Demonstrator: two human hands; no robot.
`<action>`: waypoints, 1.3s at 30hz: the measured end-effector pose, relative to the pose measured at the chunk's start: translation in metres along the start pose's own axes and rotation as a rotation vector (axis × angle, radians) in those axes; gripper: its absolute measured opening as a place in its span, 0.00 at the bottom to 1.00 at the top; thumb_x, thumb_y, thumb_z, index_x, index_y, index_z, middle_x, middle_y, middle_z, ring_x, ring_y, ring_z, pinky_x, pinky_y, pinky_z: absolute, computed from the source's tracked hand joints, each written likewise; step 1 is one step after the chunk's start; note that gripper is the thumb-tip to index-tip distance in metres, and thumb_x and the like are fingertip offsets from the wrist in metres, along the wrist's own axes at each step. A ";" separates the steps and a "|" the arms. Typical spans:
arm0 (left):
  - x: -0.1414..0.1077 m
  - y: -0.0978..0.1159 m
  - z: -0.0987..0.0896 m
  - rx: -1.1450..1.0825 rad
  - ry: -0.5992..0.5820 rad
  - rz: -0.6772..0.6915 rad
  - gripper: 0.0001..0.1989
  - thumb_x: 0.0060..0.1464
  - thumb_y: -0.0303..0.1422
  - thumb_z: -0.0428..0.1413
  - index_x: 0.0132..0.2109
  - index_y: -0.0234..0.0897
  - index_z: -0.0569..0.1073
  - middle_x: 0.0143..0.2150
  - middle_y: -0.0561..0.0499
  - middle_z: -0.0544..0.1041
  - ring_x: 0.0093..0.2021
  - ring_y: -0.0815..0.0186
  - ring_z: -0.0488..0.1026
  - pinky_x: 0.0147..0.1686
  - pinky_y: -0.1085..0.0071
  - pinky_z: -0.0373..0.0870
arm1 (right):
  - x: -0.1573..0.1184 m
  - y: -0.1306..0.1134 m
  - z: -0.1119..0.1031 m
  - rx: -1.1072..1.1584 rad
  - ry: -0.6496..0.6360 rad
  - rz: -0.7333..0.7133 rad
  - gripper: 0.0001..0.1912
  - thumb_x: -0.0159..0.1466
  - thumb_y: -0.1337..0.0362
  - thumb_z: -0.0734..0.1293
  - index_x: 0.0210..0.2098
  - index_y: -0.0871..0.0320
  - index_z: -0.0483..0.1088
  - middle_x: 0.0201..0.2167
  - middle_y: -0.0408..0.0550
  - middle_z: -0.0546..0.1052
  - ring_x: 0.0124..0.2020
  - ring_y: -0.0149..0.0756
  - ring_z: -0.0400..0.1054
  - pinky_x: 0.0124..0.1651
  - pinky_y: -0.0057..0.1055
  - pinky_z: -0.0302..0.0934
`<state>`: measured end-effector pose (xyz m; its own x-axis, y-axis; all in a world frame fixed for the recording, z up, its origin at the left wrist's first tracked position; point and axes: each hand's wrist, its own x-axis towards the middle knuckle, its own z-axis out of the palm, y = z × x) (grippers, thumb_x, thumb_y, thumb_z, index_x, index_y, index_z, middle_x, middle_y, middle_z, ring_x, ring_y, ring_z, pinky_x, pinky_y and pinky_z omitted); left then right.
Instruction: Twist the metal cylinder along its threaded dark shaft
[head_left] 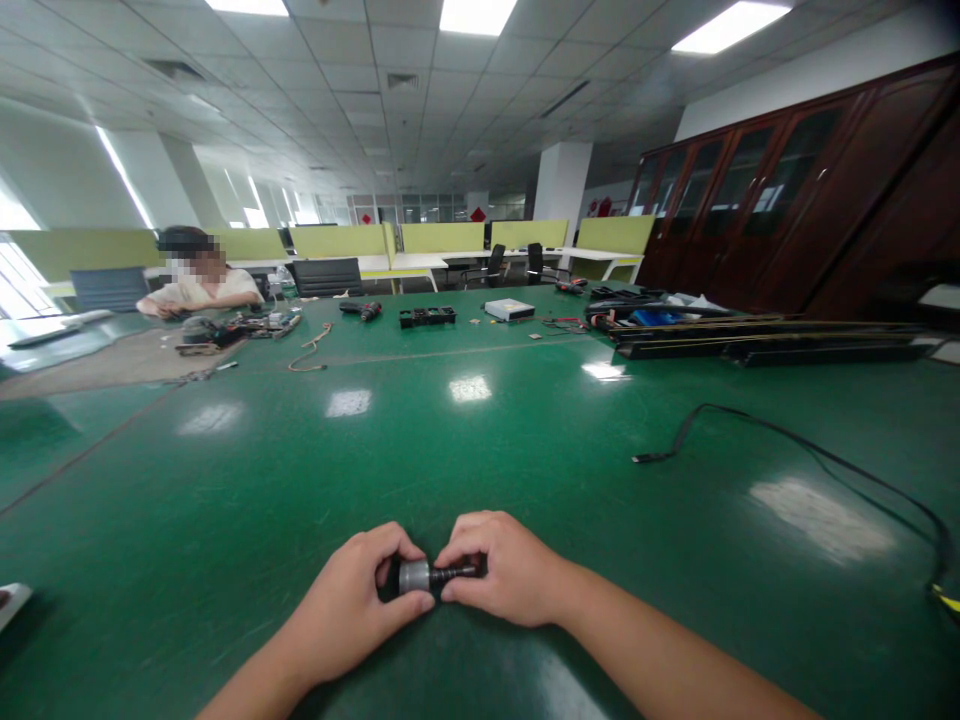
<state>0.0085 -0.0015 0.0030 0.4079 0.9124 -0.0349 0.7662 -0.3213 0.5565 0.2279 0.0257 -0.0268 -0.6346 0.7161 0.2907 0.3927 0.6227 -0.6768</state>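
The wide silver end of a metal part [415, 576] was gripped by the fingers of the left hand [352, 590]; its narrow dark shaft was enclosed by the fingers of the right hand [506, 568]. The part was held roughly level at the near middle of the green counter [420, 450]; whether the surface was touched could not be determined. A black cable [804, 439] was located to the right. Farther back, a drill [362, 311] and a pale box [510, 309] were positioned.

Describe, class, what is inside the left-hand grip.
Inside the left-hand grip is a silver metallic cylinder, with a dark slender ribbed shaft running into the right-hand grip. The curled fingers and shadow hide the cylinder's left end; its shape cannot be seen.
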 end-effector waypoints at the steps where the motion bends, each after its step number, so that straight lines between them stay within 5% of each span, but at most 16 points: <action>1: 0.000 0.000 0.000 -0.001 0.001 0.003 0.09 0.51 0.37 0.61 0.39 0.40 0.74 0.32 0.55 0.72 0.34 0.64 0.67 0.34 0.72 0.59 | 0.000 0.000 0.000 0.003 0.003 0.007 0.11 0.54 0.64 0.74 0.38 0.56 0.80 0.30 0.43 0.76 0.32 0.33 0.70 0.36 0.27 0.59; 39: 0.001 0.001 -0.001 -0.032 0.010 0.013 0.09 0.50 0.38 0.62 0.35 0.38 0.74 0.31 0.56 0.69 0.32 0.66 0.67 0.32 0.73 0.58 | -0.005 0.014 -0.029 0.130 -0.028 0.199 0.05 0.47 0.72 0.74 0.25 0.61 0.78 0.22 0.40 0.70 0.23 0.27 0.62 0.26 0.25 0.54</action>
<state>0.0085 -0.0007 0.0044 0.4130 0.9105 -0.0192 0.7445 -0.3254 0.5830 0.2557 0.0402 -0.0176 -0.5721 0.8106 0.1249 0.4241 0.4227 -0.8009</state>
